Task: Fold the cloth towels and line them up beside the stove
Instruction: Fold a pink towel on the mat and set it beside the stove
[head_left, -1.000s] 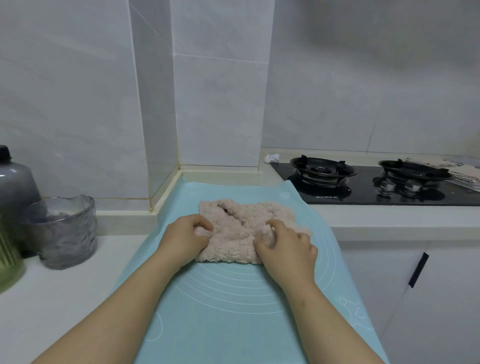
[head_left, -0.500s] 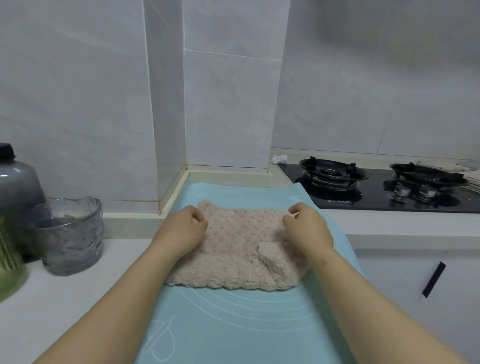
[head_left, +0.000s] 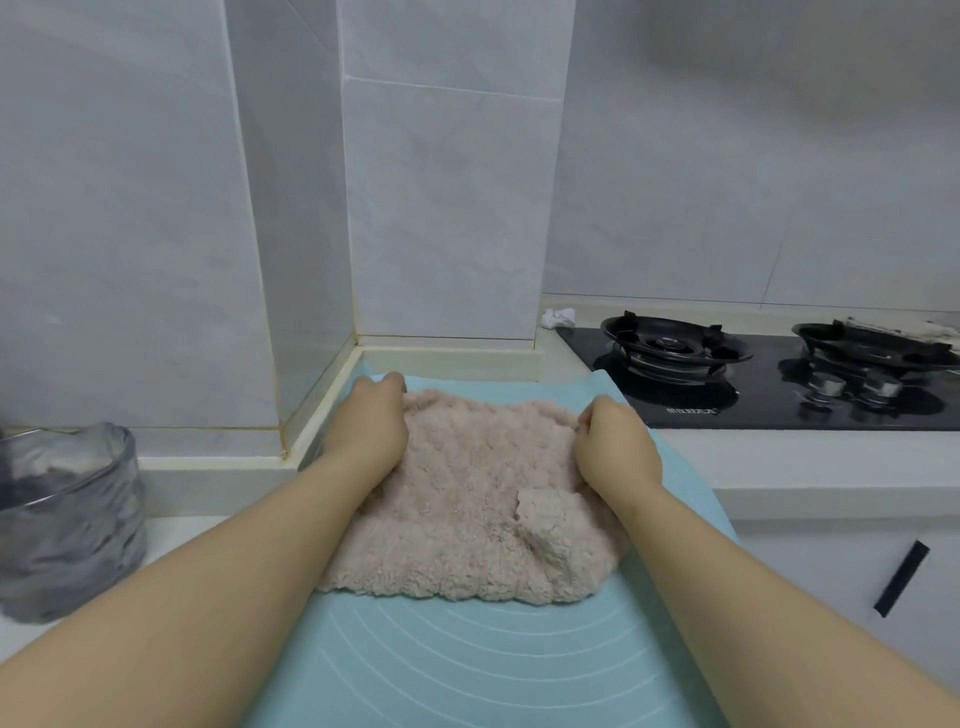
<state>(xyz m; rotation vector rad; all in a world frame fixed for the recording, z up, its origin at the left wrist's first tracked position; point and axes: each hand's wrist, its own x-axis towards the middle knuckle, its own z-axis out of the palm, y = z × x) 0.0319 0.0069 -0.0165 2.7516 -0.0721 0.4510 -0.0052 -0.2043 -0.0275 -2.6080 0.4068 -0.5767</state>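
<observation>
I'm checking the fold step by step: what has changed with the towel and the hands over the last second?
The towel, bunched up a second ago, has been spread flat on the blue mat. The left hand and right hand moved apart and away from the body, from the crumpled middle to the towel's far corners, which they now grip. The mat, the stove and the glass jar stayed put.

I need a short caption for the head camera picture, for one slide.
Left hand and right hand grip the far corners of a pink towel spread on a blue mat beside the stove.
</observation>
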